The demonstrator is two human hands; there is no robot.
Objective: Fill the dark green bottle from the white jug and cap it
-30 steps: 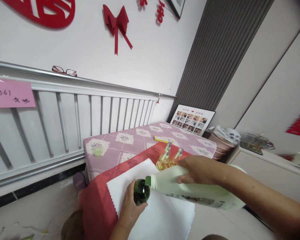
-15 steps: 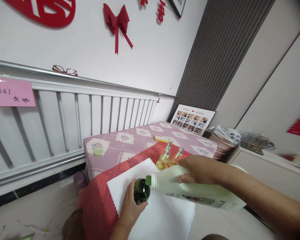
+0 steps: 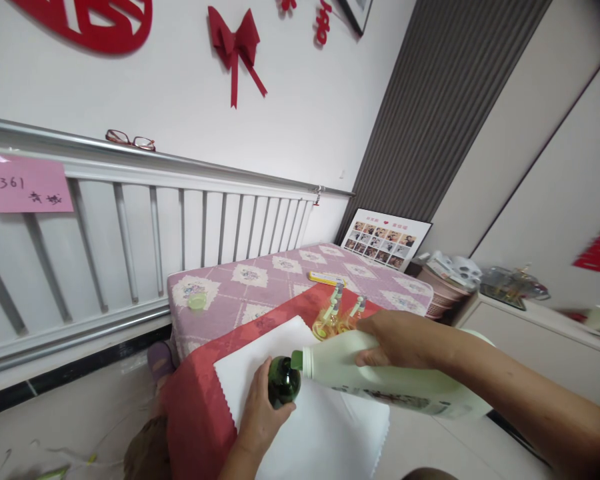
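A dark green bottle [image 3: 285,381] is gripped by the left hand [image 3: 263,408], a big jug [image 3: 393,385] by the right hand [image 3: 395,339]; the jug should be tipped slowly.

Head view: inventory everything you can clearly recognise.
Jug: 1, pale green, centre right
Bottle: 1, dark green, centre
Pump bottles: 2, yellowish, behind jug
Cover: 1, purple patterned, centre
Cloth: 1, red, on cover
Sheet: 1, white, on cloth
Disc: 1, pale green, on cover
Box: 1, yellow, on cover
Railing: 1, white, left
Glasses: 1, brown, on railing
Note: 1, pink, on railing
Decorations: 5, red, top and right
Photo board: 1, white, back
Basket: 1, pink, right
Cabinet: 1, white, right
Left hand: 1, bare, on bottle
Right hand: 1, bare, on jug
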